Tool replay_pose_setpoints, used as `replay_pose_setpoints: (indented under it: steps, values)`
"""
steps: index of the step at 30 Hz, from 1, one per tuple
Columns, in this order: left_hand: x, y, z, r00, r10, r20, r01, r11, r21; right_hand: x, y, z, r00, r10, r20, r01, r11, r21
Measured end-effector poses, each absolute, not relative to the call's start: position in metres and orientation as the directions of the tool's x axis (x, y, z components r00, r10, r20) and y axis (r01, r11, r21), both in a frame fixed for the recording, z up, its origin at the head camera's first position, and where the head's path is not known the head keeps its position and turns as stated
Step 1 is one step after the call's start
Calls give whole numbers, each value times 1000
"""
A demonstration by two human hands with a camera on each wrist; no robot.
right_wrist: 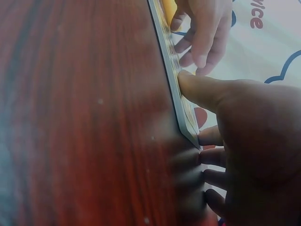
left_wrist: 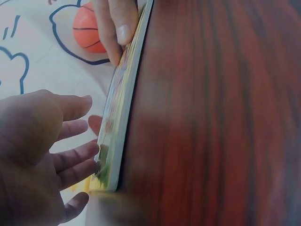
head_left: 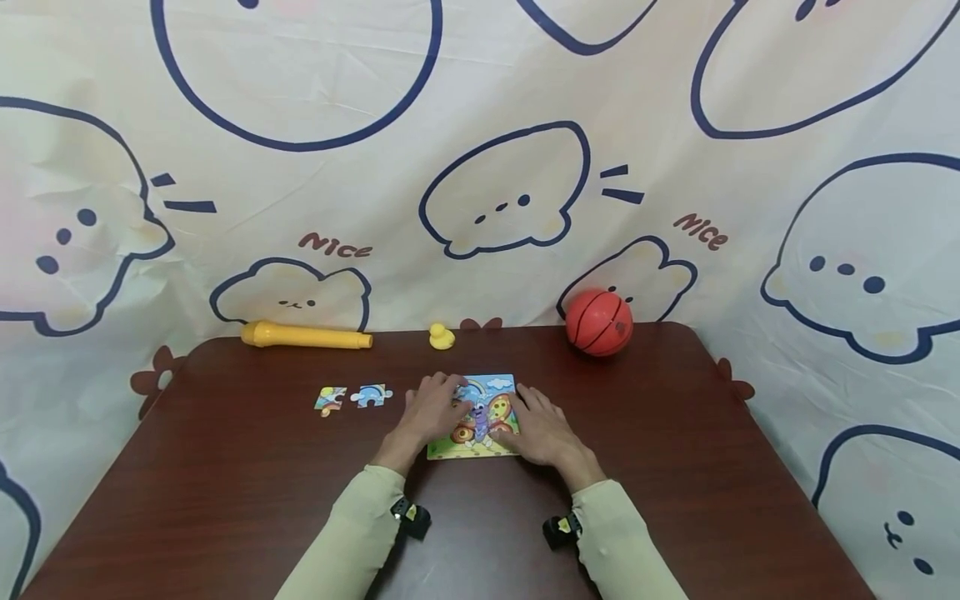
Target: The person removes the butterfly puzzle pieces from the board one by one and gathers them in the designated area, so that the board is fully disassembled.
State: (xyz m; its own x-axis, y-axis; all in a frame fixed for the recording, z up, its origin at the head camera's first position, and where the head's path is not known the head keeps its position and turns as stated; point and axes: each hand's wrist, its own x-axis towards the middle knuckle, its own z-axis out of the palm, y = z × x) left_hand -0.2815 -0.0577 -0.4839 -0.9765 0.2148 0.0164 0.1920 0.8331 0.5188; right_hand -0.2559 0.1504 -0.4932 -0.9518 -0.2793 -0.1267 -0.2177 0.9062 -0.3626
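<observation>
A jigsaw puzzle board (head_left: pixel 480 423) with a butterfly picture lies flat on the table between both hands. My left hand (head_left: pixel 431 410) is over its left side, fingers spread and relaxed, thumb reaching over the picture. In the left wrist view, those fingertips hover close over the board's face. My right hand (head_left: pixel 543 429) lies along the right edge. The right wrist view shows its thumb (right_wrist: pixel 202 89) resting on the board's top, with the other fingers extended at the edge. Two loose puzzle pieces, one yellow and blue (head_left: pixel 328 398), one blue with a rainbow (head_left: pixel 371 395), lie to the left.
At the back of the brown table (head_left: pixel 225 467) lie a yellow stick-like toy (head_left: pixel 307 336), a small yellow rubber duck (head_left: pixel 442 337) and a red toy basketball (head_left: pixel 599 322). Behind them hangs a white cloth (head_left: pixel 390 192) with cartoon drawings.
</observation>
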Motion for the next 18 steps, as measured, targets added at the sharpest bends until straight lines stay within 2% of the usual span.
replay_pose_setpoints:
  steps: [10,18]
  values:
    - [-283,-39,-488,-962,274,21,247,831,498,-256,150,-492,-952,-283,-119,-226,909,-350]
    - [-283,-31,-488,-962,272,19,248,840,482,-257,151,-492,-951,-279,-130,-222,914,-340]
